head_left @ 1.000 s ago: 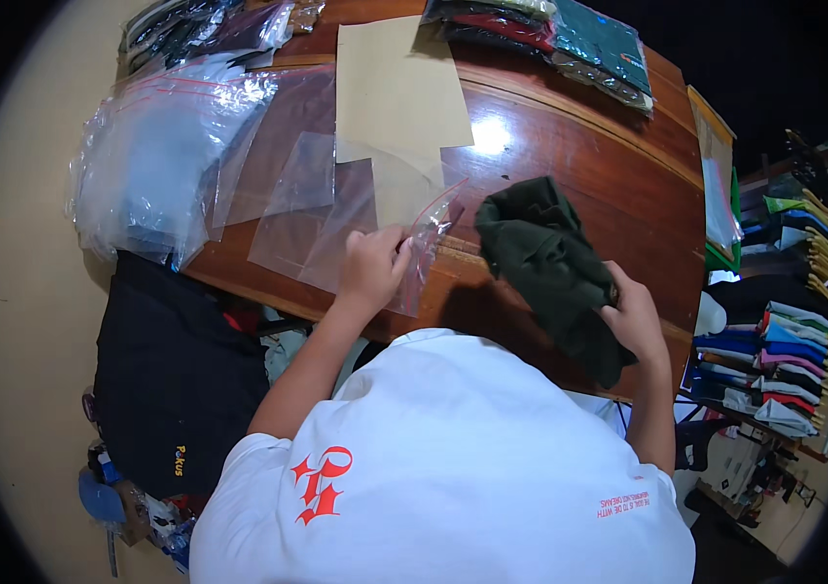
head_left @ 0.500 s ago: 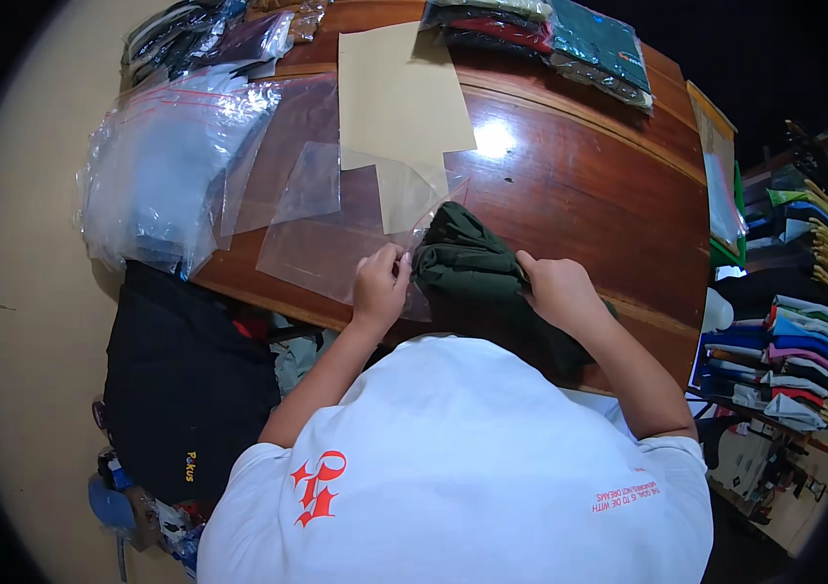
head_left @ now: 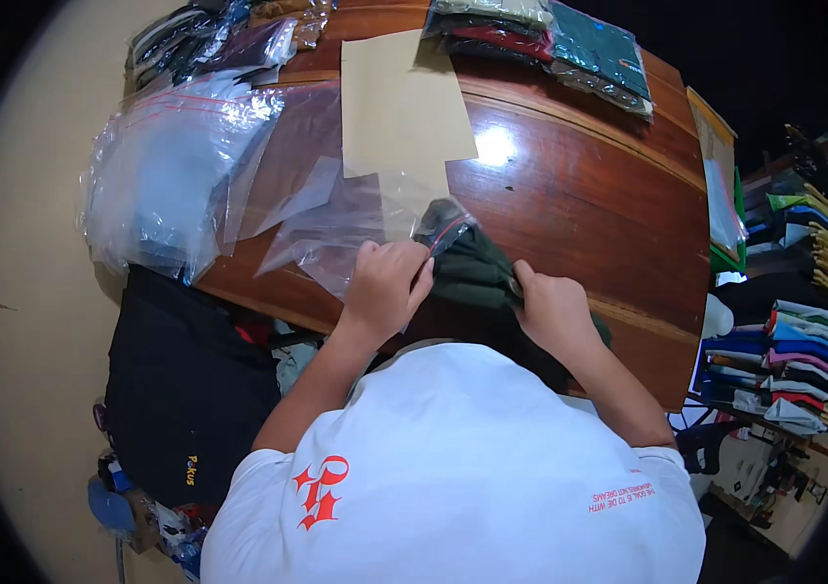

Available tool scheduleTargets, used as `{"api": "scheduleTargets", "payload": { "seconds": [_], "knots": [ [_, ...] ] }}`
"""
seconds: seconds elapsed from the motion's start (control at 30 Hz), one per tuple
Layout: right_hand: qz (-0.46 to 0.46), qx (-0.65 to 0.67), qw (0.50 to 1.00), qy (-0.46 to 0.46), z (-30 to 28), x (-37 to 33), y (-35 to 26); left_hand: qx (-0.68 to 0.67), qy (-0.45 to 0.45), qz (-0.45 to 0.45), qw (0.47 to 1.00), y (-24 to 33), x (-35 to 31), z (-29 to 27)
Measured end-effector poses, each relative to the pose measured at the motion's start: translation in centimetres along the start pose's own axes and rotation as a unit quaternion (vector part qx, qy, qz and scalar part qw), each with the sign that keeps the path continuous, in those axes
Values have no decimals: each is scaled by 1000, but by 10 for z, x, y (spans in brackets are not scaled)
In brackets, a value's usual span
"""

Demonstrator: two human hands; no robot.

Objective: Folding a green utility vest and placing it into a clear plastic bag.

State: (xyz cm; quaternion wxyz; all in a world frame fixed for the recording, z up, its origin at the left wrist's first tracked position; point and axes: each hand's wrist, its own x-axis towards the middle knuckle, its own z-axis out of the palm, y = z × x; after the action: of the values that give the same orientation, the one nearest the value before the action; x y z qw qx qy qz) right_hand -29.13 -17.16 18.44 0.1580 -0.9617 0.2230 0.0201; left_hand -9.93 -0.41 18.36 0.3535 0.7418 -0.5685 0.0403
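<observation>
A dark green folded garment lies at the near edge of the wooden table, its left end inside the mouth of a clear plastic bag with a red strip. My left hand is closed on the bag at its mouth, next to the garment. With thumb and fingers my right hand grips the garment's right side. Part of the garment hangs below my right hand, partly hidden by my arm and white shirt. A tan cardboard template lies beyond the bag, which overlaps its narrow end.
A stack of clear bags covers the table's left side. Bagged garments sit at the far edge, with more bagged clothes at far left. Black cloth is at the left. Clothes on hangers stand at the right.
The bag's mouth has moved right over the garment's left end, with my left hand pulling it. The bag has crumpled. My right hand still holds the garment, slightly further left.
</observation>
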Motion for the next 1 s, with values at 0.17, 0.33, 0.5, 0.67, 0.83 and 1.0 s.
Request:
{"api": "scheduleTargets", "payload": {
  "seconds": [0.17, 0.33, 0.5, 0.67, 0.83, 1.0],
  "knots": [
    [73, 26, 996, 35, -13, -2, 1, 74, 4, 65, 995, 6, 17, -1],
    [21, 30, 997, 69, -4, -1, -12, 65, -21, 114, 991, 19, 28, 12],
    [14, 27, 998, 63, 11, 14, -19, 60, -49, 159, 984, 22, 25, 15],
    [100, 57, 989, 92, 2, 13, -10, 105, -42, 124, 986, 16, 19, 21],
    [196, 68, 969, 137, -9, -10, 6, 120, 54, 132, 983, 12, 40, 42],
    [165, 43, 977, 127, 13, -13, 6, 95, 13, 210, 973, 24, 52, 74]
  ]
}}
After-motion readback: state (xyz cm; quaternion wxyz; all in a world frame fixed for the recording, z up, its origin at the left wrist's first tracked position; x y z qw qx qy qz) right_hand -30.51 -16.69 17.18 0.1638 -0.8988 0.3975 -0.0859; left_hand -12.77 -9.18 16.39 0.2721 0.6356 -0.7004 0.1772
